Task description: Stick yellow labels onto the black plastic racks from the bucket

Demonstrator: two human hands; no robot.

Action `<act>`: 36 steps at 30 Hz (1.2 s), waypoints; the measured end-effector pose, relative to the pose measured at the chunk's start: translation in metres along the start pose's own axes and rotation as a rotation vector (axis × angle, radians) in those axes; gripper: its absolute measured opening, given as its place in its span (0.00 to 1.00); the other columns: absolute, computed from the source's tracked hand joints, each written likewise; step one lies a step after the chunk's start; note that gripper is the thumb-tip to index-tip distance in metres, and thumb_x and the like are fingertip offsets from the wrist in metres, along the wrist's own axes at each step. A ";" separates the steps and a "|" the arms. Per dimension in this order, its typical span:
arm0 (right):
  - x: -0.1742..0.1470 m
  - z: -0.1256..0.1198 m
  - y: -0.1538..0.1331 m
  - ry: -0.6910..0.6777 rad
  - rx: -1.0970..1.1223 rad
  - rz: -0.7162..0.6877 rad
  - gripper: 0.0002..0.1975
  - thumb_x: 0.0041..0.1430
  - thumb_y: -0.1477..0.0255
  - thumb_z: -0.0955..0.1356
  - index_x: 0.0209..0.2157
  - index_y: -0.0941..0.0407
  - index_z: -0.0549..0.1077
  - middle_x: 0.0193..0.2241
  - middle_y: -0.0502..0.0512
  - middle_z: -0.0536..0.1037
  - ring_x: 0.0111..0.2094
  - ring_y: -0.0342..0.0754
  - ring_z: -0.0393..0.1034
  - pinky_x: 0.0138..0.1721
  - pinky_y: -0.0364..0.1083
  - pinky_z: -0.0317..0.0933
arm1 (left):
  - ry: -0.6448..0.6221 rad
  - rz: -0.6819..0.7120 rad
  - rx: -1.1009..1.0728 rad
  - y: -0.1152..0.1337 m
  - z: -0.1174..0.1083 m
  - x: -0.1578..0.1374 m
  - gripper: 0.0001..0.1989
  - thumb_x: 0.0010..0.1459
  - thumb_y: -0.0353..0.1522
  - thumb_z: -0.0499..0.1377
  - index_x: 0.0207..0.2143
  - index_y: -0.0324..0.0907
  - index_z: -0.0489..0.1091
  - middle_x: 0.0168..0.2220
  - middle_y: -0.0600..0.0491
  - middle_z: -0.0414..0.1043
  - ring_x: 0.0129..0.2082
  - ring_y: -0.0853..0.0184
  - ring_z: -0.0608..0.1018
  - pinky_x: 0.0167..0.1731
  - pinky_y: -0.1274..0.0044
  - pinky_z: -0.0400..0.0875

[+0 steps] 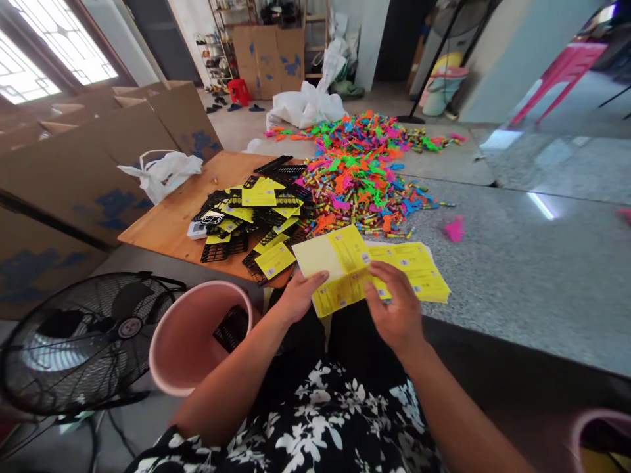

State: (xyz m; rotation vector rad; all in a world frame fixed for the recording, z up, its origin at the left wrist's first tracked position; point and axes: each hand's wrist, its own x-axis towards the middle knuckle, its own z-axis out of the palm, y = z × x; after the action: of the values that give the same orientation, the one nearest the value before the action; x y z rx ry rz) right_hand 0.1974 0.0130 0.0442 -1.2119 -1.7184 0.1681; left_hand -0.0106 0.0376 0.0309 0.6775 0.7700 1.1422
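A yellow printed card sheet (340,263) with a pale blank panel is between my two hands, bent along a fold. My left hand (302,295) is closed on its left edge, thumb on top. At the right edge, my right hand (397,305) pinches the sheet between thumb and fingers. Just behind my right hand, a stack of similar yellow printed sheets (426,272) lies on the grey stone surface. Ahead of my left hand, a heap of black plastic racks (231,246) carries several loose yellow cards (275,261).
Colourful toy guns and small tubes (365,177) form a large pile ahead. The wooden board (152,230) borders it. At left are a pink bucket (165,348) with a black rack inside, a black fan (89,335) and cardboard boxes (118,157). Another bucket (579,427) stands lower right.
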 end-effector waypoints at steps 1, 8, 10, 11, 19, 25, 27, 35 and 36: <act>-0.001 0.006 -0.005 -0.029 -0.010 -0.011 0.14 0.68 0.66 0.68 0.53 0.53 0.74 0.54 0.62 0.77 0.57 0.56 0.71 0.62 0.59 0.65 | -0.001 0.002 -0.010 -0.004 0.005 -0.002 0.23 0.51 0.39 0.73 0.48 0.40 0.79 0.52 0.44 0.80 0.53 0.52 0.81 0.57 0.62 0.71; -0.009 0.031 -0.014 0.001 -0.026 0.112 0.15 0.68 0.59 0.69 0.48 0.55 0.75 0.50 0.63 0.78 0.54 0.56 0.72 0.60 0.58 0.66 | 0.052 0.047 -0.018 -0.024 0.019 -0.009 0.19 0.50 0.38 0.74 0.43 0.41 0.80 0.43 0.51 0.83 0.41 0.61 0.82 0.50 0.68 0.75; -0.009 0.029 -0.013 0.005 0.004 0.095 0.12 0.69 0.61 0.68 0.46 0.54 0.76 0.49 0.61 0.79 0.53 0.55 0.73 0.60 0.58 0.67 | 0.065 0.051 -0.022 -0.026 0.019 -0.010 0.18 0.49 0.39 0.75 0.41 0.41 0.80 0.39 0.52 0.83 0.39 0.61 0.83 0.49 0.68 0.75; -0.009 0.027 -0.012 0.005 0.015 0.084 0.11 0.69 0.62 0.68 0.45 0.54 0.77 0.48 0.60 0.79 0.52 0.54 0.73 0.59 0.57 0.67 | 0.064 0.048 -0.028 -0.026 0.020 -0.010 0.19 0.49 0.40 0.75 0.41 0.41 0.80 0.38 0.51 0.82 0.39 0.60 0.83 0.49 0.67 0.75; -0.004 0.019 -0.008 -0.034 0.084 0.114 0.12 0.71 0.67 0.65 0.44 0.53 0.81 0.44 0.57 0.82 0.48 0.52 0.77 0.55 0.54 0.70 | 0.024 -0.005 -0.001 -0.023 0.019 -0.012 0.21 0.49 0.42 0.74 0.42 0.40 0.81 0.43 0.47 0.83 0.47 0.52 0.82 0.53 0.62 0.74; -0.001 0.015 -0.005 -0.061 0.180 0.314 0.13 0.68 0.63 0.66 0.39 0.54 0.82 0.41 0.56 0.83 0.45 0.52 0.77 0.51 0.50 0.69 | 0.006 0.008 0.126 -0.024 0.012 -0.012 0.22 0.51 0.43 0.72 0.44 0.39 0.80 0.44 0.47 0.83 0.46 0.53 0.82 0.52 0.64 0.74; 0.001 0.012 -0.001 -0.102 0.240 0.487 0.14 0.65 0.61 0.68 0.38 0.54 0.82 0.37 0.54 0.83 0.40 0.51 0.77 0.46 0.49 0.69 | 0.033 0.024 0.200 -0.023 0.009 -0.011 0.22 0.50 0.43 0.72 0.43 0.38 0.80 0.42 0.47 0.83 0.43 0.54 0.83 0.48 0.66 0.76; 0.007 0.003 0.030 -0.112 0.381 0.805 0.18 0.58 0.54 0.71 0.31 0.56 0.80 0.29 0.52 0.80 0.32 0.48 0.73 0.37 0.45 0.65 | 0.058 -0.048 0.285 -0.013 0.000 -0.003 0.24 0.46 0.40 0.70 0.45 0.38 0.78 0.38 0.47 0.83 0.37 0.55 0.84 0.37 0.70 0.76; 0.007 0.003 0.034 -0.096 0.408 0.821 0.18 0.57 0.54 0.72 0.31 0.56 0.80 0.28 0.52 0.80 0.32 0.48 0.73 0.37 0.45 0.65 | 0.071 -0.042 0.273 -0.013 -0.001 0.000 0.24 0.46 0.39 0.70 0.46 0.38 0.77 0.39 0.47 0.83 0.38 0.55 0.84 0.38 0.70 0.76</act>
State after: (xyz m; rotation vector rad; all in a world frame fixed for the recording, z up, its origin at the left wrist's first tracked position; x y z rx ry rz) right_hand 0.2173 0.0361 0.0269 -1.5316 -1.0872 1.0251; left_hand -0.0046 0.0338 0.0201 0.8468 1.0076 1.0364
